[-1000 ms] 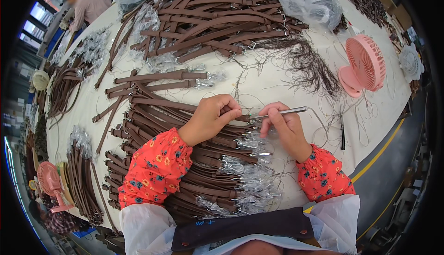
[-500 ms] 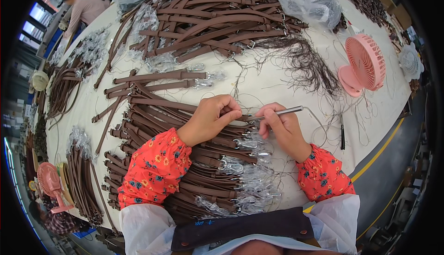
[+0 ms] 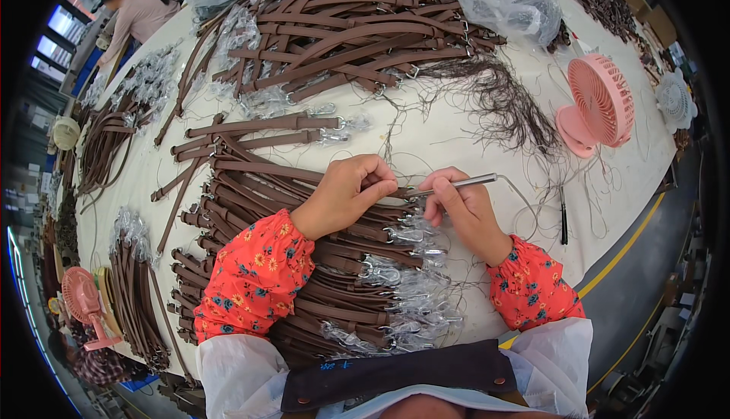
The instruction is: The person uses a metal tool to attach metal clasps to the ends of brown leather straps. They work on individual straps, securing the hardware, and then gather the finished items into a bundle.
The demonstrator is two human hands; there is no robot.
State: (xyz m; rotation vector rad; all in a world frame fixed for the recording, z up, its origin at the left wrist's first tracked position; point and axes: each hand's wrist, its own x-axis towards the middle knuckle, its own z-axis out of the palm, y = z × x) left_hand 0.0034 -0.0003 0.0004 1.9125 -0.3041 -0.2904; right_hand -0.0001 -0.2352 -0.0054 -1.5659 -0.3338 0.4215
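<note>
My left hand (image 3: 342,200) is closed, thumb and forefinger pinched together over the end of a brown strap. Whatever sits in that pinch is too small to make out. In my right hand (image 3: 470,217) is a slim silver pen-shaped tool (image 3: 477,181), with a thin cord (image 3: 525,198) running from its back end. The tool points left, its tip close to the left fingertips and the strap end. Beneath both hands lies a row of brown straps (image 3: 266,169), their metal clips wrapped in clear plastic (image 3: 417,309) on the right side.
A larger heap of brown straps (image 3: 342,39) and a tangle of dark threads (image 3: 509,107) lie at the far side. To the right stand a pink fan (image 3: 601,103) and a black thin tool (image 3: 563,217). A strap bundle (image 3: 137,290) is at left. A person (image 3: 141,12) bends at far left.
My hands and the pen-shaped tool stay almost exactly in place. At the far left, the person's arm and body have shifted slightly.
</note>
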